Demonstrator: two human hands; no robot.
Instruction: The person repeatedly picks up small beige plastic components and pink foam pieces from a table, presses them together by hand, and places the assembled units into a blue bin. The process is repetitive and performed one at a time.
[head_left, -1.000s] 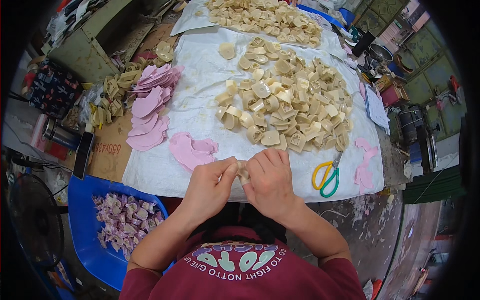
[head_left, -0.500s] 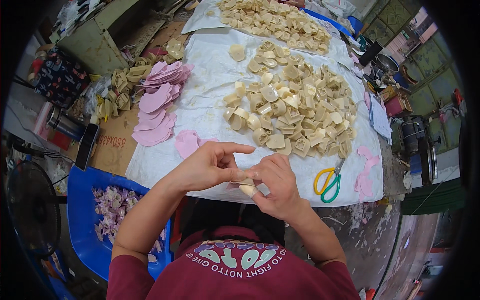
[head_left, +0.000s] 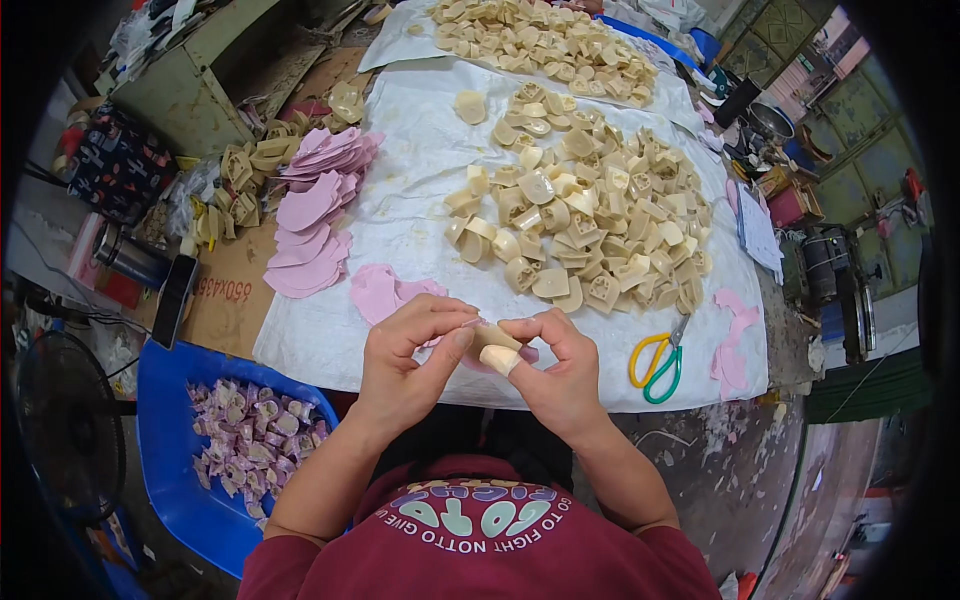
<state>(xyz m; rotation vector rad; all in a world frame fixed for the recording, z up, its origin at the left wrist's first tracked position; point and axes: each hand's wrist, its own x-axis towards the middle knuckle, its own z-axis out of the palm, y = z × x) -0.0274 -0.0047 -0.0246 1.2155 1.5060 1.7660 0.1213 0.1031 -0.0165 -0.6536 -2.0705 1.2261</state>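
Observation:
Close to the front edge of the white-covered table, both my hands are closed on a beige molded plastic piece (head_left: 493,339) with pink sheet material around it. My left hand (head_left: 408,358) pinches its left side between thumb and fingers. My right hand (head_left: 562,378) grips the right side; its thumb wears a pale wrap and presses on the piece. Fingers partly hide the piece and the pink edge. Just beyond my left hand lies a loose pink cutout (head_left: 378,290). A heap of similar beige pieces (head_left: 590,215) spreads beyond my hands.
Stacked pink cutouts (head_left: 310,225) lie at the table's left. Scissors (head_left: 658,360) with yellow and green handles and a pink scrap (head_left: 735,340) rest at right. A blue tub (head_left: 155,450) at lower left holds many pink-and-beige pieces (head_left: 255,430). A dark fan (head_left: 70,420) stands beside it.
My left hand has turned and lowered, its fingers now closing on the piece's left side. My right hand has shifted slightly right, and more of the beige face shows.

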